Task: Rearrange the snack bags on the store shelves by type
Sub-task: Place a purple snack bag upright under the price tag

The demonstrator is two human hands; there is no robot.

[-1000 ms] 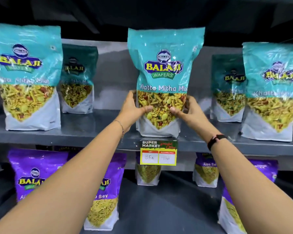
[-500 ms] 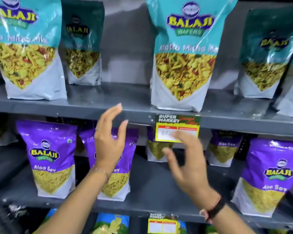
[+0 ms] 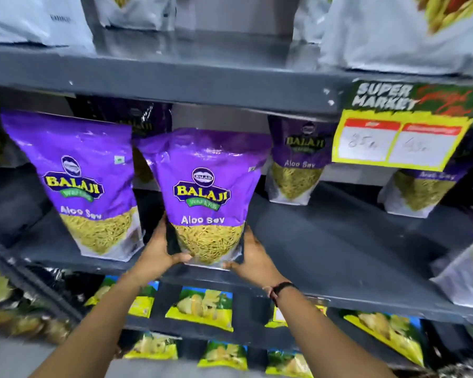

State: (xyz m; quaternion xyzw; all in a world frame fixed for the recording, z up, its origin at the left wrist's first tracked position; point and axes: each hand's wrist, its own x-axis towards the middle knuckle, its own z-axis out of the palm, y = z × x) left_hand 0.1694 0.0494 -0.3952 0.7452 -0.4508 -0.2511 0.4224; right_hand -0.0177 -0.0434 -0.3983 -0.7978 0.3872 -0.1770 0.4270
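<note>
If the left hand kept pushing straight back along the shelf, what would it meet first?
Probably the darker Aloo Sev bag standing behind, since the left hand grips the front purple bag; depth is unclear.

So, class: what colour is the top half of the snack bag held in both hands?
Purple, on the snack bag; the head view shows it.

The pale bags (image 3: 402, 36) on the top shelf are cut off by the upper edge, their prints out of view. The price tag (image 3: 402, 140) is blurred, its figures unreadable. The held bag (image 3: 202, 197) hides most of each hand's fingers. A dark bag (image 3: 145, 118) behind it shows only its top. The bag at far right (image 3: 467, 276) runs past the edge.
</note>
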